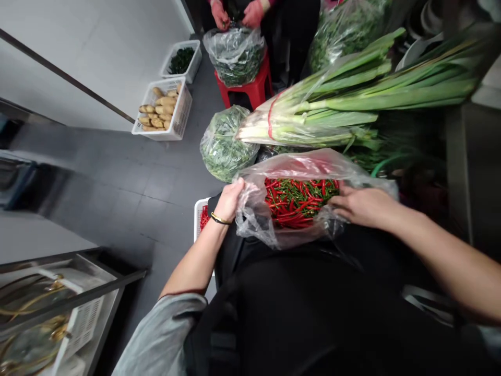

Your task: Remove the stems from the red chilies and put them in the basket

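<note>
A clear plastic bag [256, 222] lies open on my lap, filled with thin red chili peppers [299, 201] on green stems. My left hand [230, 198] grips the bag's left edge, fingers closed on the film. At the right side of the bag's mouth is my right hand [354, 206], its fingers reaching inside against the plastic near the chilies. The fingers are partly hidden and blurred, so whether they hold anything does not show. By my left forearm, a white basket [197, 222] with red chilies is half covered by my leg.
Bundled leeks [313, 112] lie just ahead, beside a bagged green vegetable [227, 143]. A co-worker's hands [254, 13] are over a bag of greens [238, 57] on a red stool [256, 89]. A potato basket [178, 117] stands on the floor; a metal rack [109, 282] is at left.
</note>
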The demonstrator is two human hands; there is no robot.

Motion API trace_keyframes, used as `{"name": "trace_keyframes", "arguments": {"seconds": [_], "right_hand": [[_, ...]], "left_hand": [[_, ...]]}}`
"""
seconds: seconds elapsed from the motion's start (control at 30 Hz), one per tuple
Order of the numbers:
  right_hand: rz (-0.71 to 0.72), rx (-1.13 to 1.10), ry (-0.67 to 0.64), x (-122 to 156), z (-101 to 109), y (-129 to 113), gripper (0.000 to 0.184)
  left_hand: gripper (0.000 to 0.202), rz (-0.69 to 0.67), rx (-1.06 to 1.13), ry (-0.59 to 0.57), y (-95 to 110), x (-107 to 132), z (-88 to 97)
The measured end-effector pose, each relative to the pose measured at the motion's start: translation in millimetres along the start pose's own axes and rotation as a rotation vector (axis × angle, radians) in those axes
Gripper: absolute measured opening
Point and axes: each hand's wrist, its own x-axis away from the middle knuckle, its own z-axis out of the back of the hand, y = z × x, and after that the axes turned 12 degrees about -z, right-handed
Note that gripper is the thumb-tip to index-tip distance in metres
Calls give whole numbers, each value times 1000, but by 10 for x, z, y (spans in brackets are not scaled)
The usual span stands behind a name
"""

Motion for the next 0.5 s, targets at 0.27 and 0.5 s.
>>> {"name": "trace_keyframes", "arguments": {"seconds": [0.27,0.5], "right_hand": [[252,-76,-282,366,-270,-469,36],[256,-165,70,58,24,-598,45]], "left_hand": [[49,-488,-812,12,324,62,-9],[33,-557,-1123,-1100,-71,552,-520]]}}
